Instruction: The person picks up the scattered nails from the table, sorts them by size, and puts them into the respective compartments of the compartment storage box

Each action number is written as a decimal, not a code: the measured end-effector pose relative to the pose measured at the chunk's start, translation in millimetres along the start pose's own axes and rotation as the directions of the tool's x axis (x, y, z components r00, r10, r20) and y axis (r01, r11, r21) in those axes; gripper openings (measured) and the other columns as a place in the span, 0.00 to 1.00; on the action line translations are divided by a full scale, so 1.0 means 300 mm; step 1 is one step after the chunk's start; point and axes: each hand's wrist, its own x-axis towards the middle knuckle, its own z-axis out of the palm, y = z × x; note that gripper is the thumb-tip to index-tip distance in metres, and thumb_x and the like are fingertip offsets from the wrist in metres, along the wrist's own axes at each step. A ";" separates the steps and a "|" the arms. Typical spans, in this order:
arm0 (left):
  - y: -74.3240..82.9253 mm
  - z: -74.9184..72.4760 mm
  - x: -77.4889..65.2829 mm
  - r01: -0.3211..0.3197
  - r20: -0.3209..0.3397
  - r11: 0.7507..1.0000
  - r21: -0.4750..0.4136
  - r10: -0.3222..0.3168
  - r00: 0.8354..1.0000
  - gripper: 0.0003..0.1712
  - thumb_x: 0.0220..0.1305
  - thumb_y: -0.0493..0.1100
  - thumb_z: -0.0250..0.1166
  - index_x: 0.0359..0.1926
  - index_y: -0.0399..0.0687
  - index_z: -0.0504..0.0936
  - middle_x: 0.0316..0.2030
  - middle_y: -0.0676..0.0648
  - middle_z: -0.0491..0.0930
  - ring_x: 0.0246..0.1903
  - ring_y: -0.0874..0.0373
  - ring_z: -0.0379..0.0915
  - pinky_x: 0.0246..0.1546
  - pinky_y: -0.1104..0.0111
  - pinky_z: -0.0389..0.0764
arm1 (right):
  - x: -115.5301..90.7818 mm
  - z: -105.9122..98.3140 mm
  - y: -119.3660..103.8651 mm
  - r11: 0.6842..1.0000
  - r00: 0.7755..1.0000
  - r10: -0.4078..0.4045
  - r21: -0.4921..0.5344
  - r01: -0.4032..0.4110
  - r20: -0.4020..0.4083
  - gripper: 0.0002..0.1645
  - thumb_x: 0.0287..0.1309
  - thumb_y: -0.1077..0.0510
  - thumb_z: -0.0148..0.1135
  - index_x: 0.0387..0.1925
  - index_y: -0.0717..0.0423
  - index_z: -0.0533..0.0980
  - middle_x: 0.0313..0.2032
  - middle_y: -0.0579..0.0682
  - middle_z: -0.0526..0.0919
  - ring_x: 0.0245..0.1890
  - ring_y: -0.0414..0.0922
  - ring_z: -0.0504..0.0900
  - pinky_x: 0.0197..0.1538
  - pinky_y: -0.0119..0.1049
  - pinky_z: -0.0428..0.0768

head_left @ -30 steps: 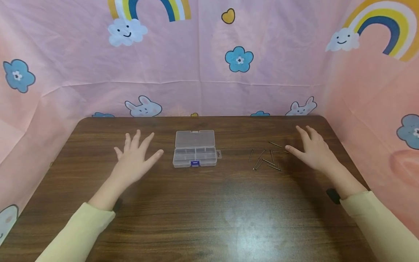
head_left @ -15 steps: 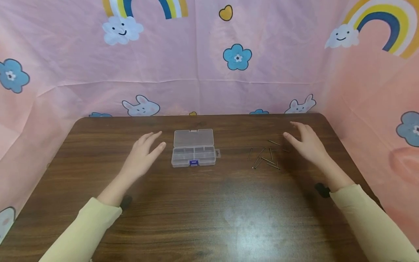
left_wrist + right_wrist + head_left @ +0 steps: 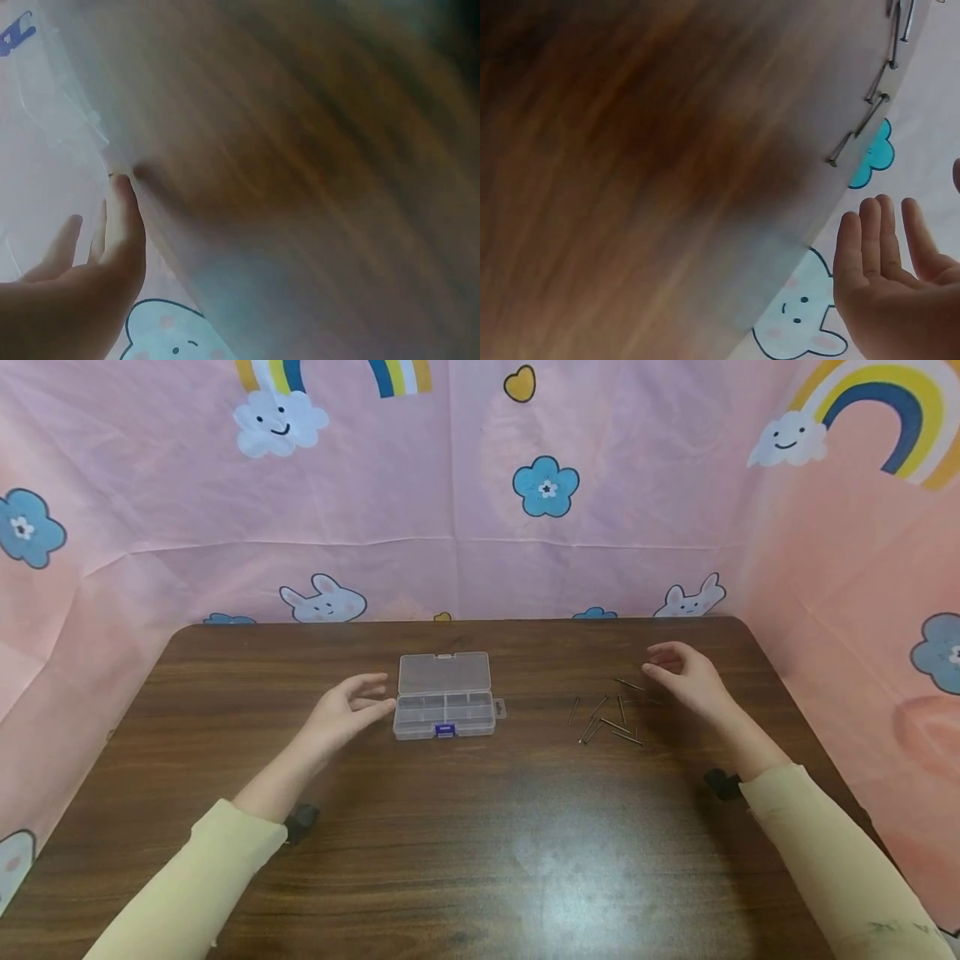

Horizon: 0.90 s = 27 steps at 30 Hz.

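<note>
A clear plastic compartment box (image 3: pixel 444 675) stands with its lid raised and a blue latch (image 3: pixel 445 730) at its front. My left hand (image 3: pixel 333 717) is at the box's left side, thumb tip right by the edge, fingers bent loosely around nothing. In the left wrist view, part of the box (image 3: pixel 56 97) shows beyond that hand's fingers. Several loose nails (image 3: pixel 615 727) lie scattered to the right of the box. Beside and slightly above them hovers my right hand (image 3: pixel 693 683), holding nothing. The right wrist view shows its relaxed fingers (image 3: pixel 870 232) below some nails (image 3: pixel 871 114).
The brown wooden table (image 3: pixel 450 843) carries the box and nails. A pink cloth (image 3: pixel 637 460) with printed rainbows, flowers and rabbits rises behind the table and along its sides. A small hang tab (image 3: pixel 500 708) sticks out from the box's right side.
My left hand has moved right to the box's side, its spread fingers drawn together. My right hand has shifted slightly left, its fingers closer together. The box and nails stay in place.
</note>
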 end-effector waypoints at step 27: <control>-0.037 0.019 0.024 0.034 0.085 0.999 -0.025 -0.031 0.996 0.34 0.72 0.39 0.69 0.73 0.33 0.69 0.67 0.29 0.76 0.66 0.36 0.76 0.72 0.44 0.74 | 0.073 0.041 0.052 1.000 0.997 -0.020 -0.014 0.021 0.073 0.19 0.66 0.61 0.73 0.52 0.71 0.82 0.38 0.53 0.86 0.35 0.33 0.77 0.38 0.22 0.75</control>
